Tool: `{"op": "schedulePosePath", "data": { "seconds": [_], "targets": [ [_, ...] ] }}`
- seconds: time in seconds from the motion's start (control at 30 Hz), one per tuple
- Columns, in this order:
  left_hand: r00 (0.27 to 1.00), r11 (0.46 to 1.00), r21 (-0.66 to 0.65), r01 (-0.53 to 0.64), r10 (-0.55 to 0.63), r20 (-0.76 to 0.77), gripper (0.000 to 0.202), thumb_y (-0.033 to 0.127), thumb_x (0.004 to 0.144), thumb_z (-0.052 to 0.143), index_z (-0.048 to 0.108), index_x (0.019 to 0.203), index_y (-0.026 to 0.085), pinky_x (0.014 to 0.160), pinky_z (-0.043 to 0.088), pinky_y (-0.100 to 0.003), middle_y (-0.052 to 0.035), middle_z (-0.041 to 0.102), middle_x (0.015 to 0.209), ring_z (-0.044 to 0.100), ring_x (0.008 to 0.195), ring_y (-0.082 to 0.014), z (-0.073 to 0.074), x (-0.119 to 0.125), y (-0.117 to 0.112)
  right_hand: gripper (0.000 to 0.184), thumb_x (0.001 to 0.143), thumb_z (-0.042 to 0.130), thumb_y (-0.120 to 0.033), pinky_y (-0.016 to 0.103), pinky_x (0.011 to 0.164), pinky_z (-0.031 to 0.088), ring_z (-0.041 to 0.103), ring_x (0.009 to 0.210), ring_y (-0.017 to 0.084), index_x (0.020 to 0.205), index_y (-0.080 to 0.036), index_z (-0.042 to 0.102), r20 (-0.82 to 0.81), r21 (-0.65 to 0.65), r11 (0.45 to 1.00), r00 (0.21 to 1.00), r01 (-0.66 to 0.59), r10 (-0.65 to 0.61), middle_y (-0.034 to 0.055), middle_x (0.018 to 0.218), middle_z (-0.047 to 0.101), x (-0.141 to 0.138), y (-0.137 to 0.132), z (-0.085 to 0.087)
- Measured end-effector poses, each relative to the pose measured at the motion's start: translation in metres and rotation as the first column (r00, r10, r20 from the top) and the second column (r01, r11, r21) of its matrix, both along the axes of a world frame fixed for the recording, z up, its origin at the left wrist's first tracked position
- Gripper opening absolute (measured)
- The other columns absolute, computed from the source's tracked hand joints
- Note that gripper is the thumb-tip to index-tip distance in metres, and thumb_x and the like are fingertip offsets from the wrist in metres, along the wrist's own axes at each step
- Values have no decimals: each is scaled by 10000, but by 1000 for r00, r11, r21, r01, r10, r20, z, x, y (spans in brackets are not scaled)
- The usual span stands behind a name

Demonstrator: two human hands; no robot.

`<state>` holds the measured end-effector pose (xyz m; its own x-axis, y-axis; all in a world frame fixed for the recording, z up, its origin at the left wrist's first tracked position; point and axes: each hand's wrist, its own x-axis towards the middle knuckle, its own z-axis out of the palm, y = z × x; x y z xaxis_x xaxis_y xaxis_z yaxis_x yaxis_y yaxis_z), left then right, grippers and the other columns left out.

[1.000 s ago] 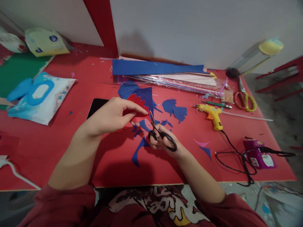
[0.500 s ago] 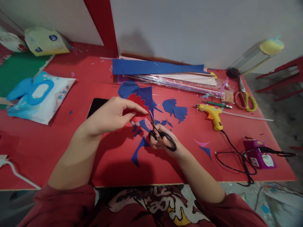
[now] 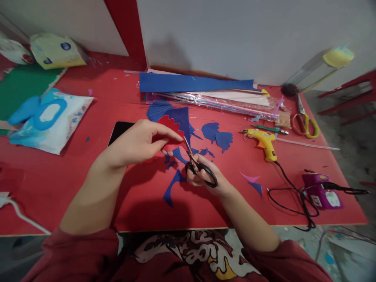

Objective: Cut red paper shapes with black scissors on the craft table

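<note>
My left hand [image 3: 143,141] pinches a red sheet cutout [image 3: 169,124] with a scalloped edge, its lower part hidden behind my fingers. In my right hand [image 3: 205,174] is a pair of black-handled scissors [image 3: 210,175], fingers through the loops. The blades point up and left and meet the cutout's right edge beside my left index fingertip. Beneath and around my hands lie blue cutouts [image 3: 210,132] with wavy edges and several blue scraps [image 3: 173,190]. A dark phone-like slab [image 3: 119,131] sits partly under my left wrist.
Behind are a long blue strip [image 3: 194,82] and clear-wrapped sticks [image 3: 217,103]. On the right are a yellow glue gun [image 3: 264,144], a green cutter [image 3: 272,129], larger scissors [image 3: 304,121] and a purple box [image 3: 321,192] with a black cord. A wipes pack [image 3: 53,121] lies left.
The scissors' blades have drawn closer together at the cutout's edge, and their handles have shifted slightly. My left hand and the red cutout stay nearly still.
</note>
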<state>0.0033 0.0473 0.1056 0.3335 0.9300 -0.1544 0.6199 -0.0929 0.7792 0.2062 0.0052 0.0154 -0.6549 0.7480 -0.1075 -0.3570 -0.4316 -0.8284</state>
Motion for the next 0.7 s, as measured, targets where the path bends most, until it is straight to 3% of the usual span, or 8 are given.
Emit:
{"op": "schedulePosePath", "data": {
  "seconds": [0.23,0.43,0.7],
  "targets": [
    [1000,1000,13,16,-16,7,307,169,736,487,738,909,199,709,569,-238,-7,744,913,691,847,-177,0,-1,1,464,690,678,-550,177,391,189,257,407,49,803,-219,374,28,-17,1000,999,16,-16,-99,529,412,0,-1,-1],
    [999,997,-76,2,2,53,269,178,734,502,736,864,204,615,575,-207,-1,745,882,696,755,-159,3,2,0,453,711,666,-547,194,420,246,331,435,67,843,-228,372,-28,6,1000,999,-24,24,-80,557,450,0,-1,-5],
    [995,986,-160,42,-27,91,252,175,729,504,743,807,196,593,572,-212,-3,749,772,699,658,-153,5,2,0,408,748,639,-526,216,476,262,354,505,83,848,-220,387,-117,46,996,990,-71,76,-55,612,443,1,-1,-3]
  ]
}}
